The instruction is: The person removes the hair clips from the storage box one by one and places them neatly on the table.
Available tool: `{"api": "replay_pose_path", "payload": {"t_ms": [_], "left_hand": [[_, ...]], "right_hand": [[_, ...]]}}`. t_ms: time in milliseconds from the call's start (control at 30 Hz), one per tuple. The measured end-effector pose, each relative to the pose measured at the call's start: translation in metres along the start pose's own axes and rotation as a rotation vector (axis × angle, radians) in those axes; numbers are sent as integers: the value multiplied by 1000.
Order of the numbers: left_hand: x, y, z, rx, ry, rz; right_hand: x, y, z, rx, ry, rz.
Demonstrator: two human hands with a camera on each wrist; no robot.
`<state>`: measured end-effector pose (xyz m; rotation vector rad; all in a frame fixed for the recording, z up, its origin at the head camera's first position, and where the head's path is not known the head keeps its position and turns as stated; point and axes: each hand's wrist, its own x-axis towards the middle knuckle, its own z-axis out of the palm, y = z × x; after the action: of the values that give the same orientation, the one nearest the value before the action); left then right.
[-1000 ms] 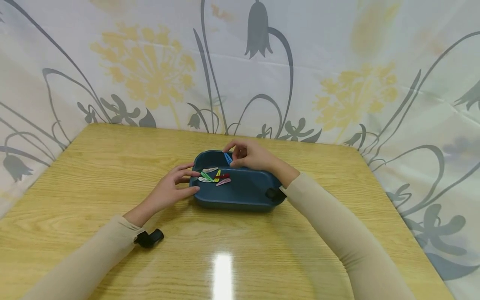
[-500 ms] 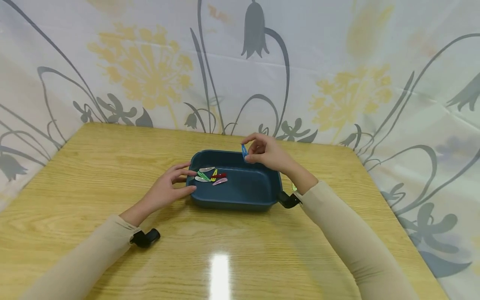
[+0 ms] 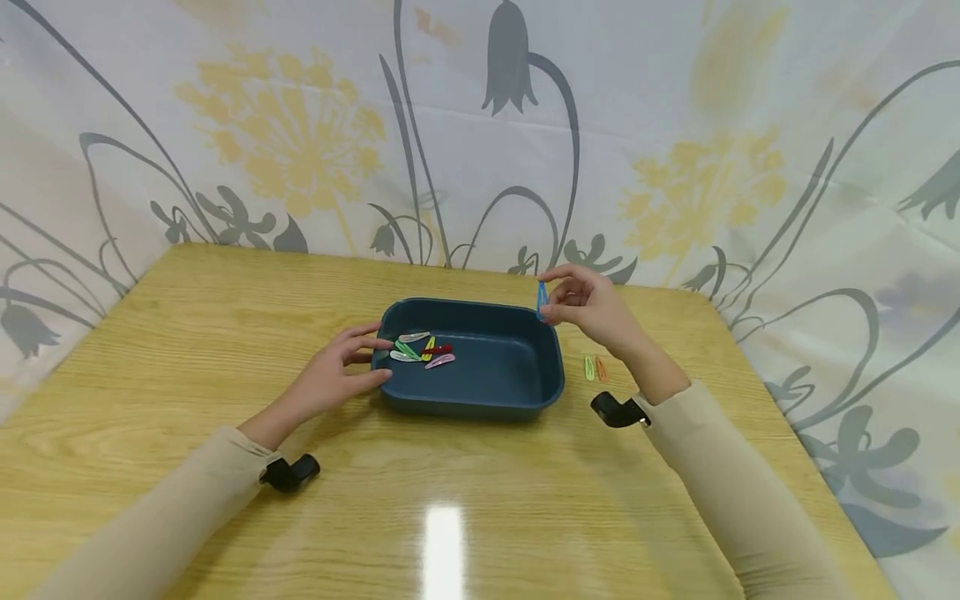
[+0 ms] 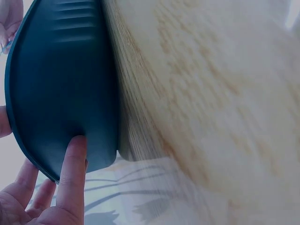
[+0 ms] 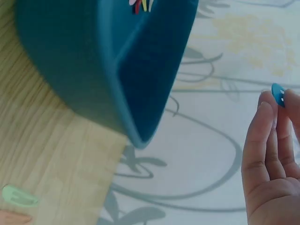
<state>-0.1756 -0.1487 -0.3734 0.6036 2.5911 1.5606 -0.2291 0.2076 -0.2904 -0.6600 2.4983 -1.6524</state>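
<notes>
Wooden table (image 3: 187, 350) bears tray (image 3: 480, 398), two clips (image 3: 596, 367).

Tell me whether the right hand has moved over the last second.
Yes. The right hand, pinching a blue hair clip, moved rightward from over the dark blue plastic tray to beyond its right rim.

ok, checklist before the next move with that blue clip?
1. Right hand pinches blue clip: ok.
2. Clip clear of tray rim: ok, it is above the tray's far right corner.
3. Left hand touches the tray's left end: ok.
4. Table right of tray has a green clip and an orange clip, side by side: ok.
5. Five clips in the tray: ok.
6. Blue clip open or snapped shut: cannot tell.
</notes>
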Motion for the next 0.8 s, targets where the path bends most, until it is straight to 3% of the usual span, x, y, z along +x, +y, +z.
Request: {"api": "replay_pose_path", "payload": {"t_ms": [567, 800], "left_hand": [[1, -2, 0, 9, 3, 4], [3, -4, 2, -3, 0, 23]], "right_hand": [[-47, 20, -27, 18, 157, 84], [-63, 30, -32, -9, 171, 120]]}}
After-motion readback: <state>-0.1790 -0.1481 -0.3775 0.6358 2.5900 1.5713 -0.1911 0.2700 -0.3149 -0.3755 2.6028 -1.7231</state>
